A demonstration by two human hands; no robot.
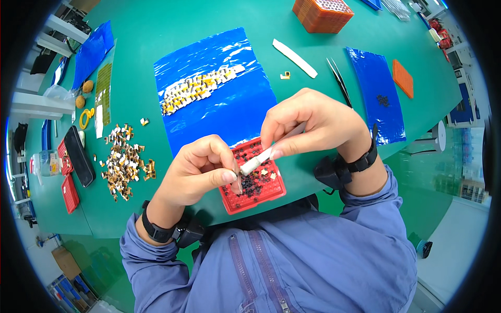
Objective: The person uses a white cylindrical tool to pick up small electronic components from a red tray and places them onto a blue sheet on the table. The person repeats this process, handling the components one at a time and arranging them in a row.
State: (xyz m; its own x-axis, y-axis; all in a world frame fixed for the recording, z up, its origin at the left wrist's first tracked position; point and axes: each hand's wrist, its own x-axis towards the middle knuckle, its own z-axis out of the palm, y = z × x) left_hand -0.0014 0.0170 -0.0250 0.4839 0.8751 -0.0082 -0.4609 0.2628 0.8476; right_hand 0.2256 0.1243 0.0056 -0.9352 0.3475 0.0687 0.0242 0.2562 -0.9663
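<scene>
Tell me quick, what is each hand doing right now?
Left hand: closed, pinching thin tweezers over the red tray.
Right hand: closed, pinching a small white strip.

Your bench (156,21) has a matt green top, smooth like a rubber mat. The blue sheet (219,99) at its middle is glossy plastic film, wrinkled and catching glare. The red tray (261,195) at the near edge looks like matt moulded plastic, dimpled with holes. The white strip (255,163) pinched in your fingers looks like smooth matt plastic. Near the right edge, the tweezers (340,82) are dark metal with a dull sheen. Your sleeves (365,250) are matt woven cloth.
</scene>
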